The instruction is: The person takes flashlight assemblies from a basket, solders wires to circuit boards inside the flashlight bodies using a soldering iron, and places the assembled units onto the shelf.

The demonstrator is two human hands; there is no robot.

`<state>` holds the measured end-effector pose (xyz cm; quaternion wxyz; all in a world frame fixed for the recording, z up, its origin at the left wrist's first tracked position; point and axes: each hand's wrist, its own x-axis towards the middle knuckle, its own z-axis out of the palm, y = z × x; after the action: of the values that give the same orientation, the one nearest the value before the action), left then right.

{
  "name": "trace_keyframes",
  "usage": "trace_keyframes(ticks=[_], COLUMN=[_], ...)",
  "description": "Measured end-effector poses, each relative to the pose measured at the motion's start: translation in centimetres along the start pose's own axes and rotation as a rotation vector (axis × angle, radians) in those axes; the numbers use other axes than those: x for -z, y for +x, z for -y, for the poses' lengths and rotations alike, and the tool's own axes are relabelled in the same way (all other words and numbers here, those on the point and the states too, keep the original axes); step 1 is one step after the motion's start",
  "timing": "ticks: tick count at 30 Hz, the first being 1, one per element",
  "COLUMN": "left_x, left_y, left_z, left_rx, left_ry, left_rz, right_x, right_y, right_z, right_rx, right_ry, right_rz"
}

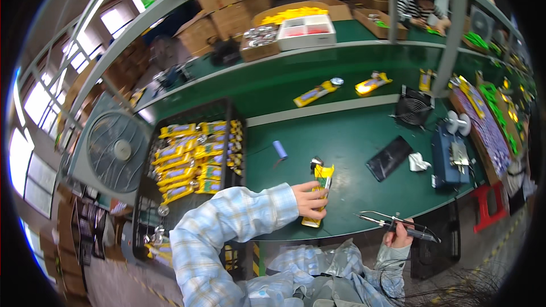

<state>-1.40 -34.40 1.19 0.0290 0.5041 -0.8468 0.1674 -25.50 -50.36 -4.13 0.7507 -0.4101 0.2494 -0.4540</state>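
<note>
My left hand (311,200) reaches across the green table and grips a long yellow plastic casing (325,175), its fingers resting over the middle. A green strip, perhaps a circuit board, shows inside the casing, and a small dark and silver piece (316,162) sits at its far end. In my right hand (400,234) is a soldering iron (418,233) with a thin curved metal tube beside its tip. The tip points left toward the casing, apart from it. A blue cylindrical battery (280,149) with thin wires lies farther left on the table.
A black crate (235,115) of yellow assemblies stands left, near a grey fan (119,145). To the right are a black phone (389,158), crumpled white tissue (418,162), a blue soldering station (449,162) and a small black fan (413,107). Another person (421,5) sits far right.
</note>
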Motion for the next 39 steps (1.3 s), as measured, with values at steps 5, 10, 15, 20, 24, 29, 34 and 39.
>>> trace_keyframes(ticks=[5, 10, 15, 20, 24, 29, 34, 39], left_x=[-4.5, -0.8, 7.7, 0.9, -4.2, -5.7, -7.5, -7.6], left_y=[0.5, 1.3, 4.5, 2.0, -1.0, 1.3, 1.6, 2.0], left_z=[0.8, 7.6, 11.0, 1.4, -4.8, -4.8, -3.7, -2.9], left_rx=[-0.168, 0.349, 1.136, 1.3, 1.594, 1.478, 1.392, 1.297], left_ry=[-0.202, 0.376, -0.008, -0.594, -0.727, -0.598, -0.862, -0.893], left_rz=[0.023, -0.227, -1.027, -1.258, -0.663, -0.475, -0.487, -0.398], right_x=[2.0, 1.4, -0.1, -0.3, 0.3, -1.0, -1.3, -1.7], right_y=[-0.3, 0.0, 0.0, 0.5, 0.6, 1.3, 1.6, 2.4], right_z=[1.9, 1.7, 1.0, 0.2, -0.3, -0.4, -1.1, -1.6], right_rx=[0.0, -0.037, -0.056, -0.096, -0.098, -0.151, -0.2, -0.212], right_ry=[0.023, 0.02, 0.052, 0.02, -0.03, -0.06, -0.096, -0.131], right_rz=[0.032, -0.009, 0.002, -0.019, 0.022, -0.02, -0.032, -0.03])
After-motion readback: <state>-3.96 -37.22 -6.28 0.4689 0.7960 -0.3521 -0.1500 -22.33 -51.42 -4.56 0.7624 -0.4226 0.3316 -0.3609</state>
